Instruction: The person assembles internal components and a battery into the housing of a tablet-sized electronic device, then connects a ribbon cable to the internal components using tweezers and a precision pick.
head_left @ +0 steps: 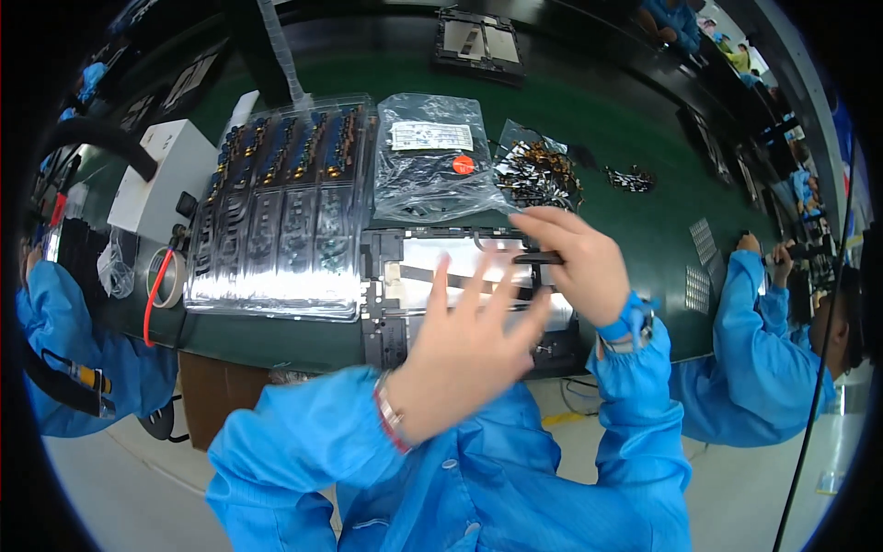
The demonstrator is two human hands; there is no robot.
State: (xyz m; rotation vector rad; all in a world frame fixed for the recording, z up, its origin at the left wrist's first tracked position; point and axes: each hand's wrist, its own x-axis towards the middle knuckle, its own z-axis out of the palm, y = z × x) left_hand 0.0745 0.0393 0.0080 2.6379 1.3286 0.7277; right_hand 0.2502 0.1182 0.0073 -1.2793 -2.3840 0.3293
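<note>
An opened flat device with a black frame and silver panels (418,250), much like a tablet's inside, lies on the green bench in front of me. Over its near half hovers my left hand (464,359), fingers spread and slightly blurred, holding nothing; whether it touches the device I cannot tell. My right hand (584,267) is above the device's right side, closed on a slim black tool (537,259) that points left. The tool's kind and its tip are unclear. Both hands cover much of the device's middle and right part.
Left stands a clear plastic tray (273,248) with small circuit parts. Behind the device are a clear plastic bag (429,161) and a heap of small flex parts (538,175). A white box (166,179) and tape roll (167,281) sit far left. Co-workers (750,340) sit both sides.
</note>
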